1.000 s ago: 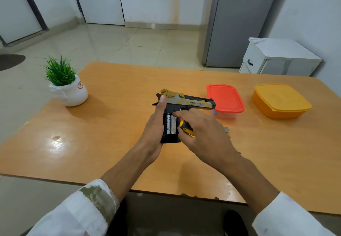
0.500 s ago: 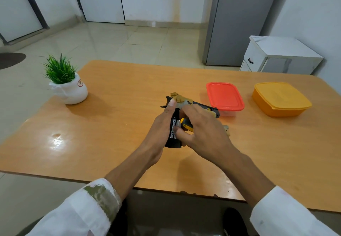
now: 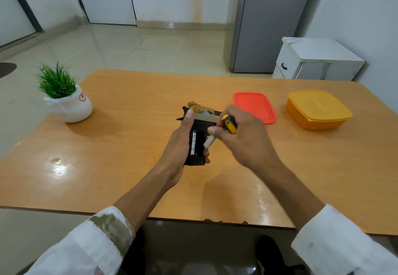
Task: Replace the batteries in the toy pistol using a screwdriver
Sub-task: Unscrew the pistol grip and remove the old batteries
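A black and gold toy pistol [image 3: 199, 128] is held above the middle of the wooden table [image 3: 129, 145], with my left hand [image 3: 183, 145] wrapped around its grip. The grip's battery bay faces me, open, with one battery [image 3: 194, 143] still lying in it. My right hand [image 3: 241, 137] hovers just right of the grip. It pinches a second battery [image 3: 209, 141] in its fingertips, and a yellow and black screwdriver handle [image 3: 229, 123] sits tucked in the same hand. The pistol's barrel is hidden behind my right hand.
A red-lidded container [image 3: 255, 107] and an orange container [image 3: 316, 109] stand at the back right of the table. A small potted plant [image 3: 64, 100] stands at the back left. Beyond the table are a white cabinet [image 3: 314, 61] and a grey fridge [image 3: 269, 16].
My right hand has lifted one battery out of the grip and drawn back to the right; one battery remains in the bay. The pistol has tilted a little in my left hand.
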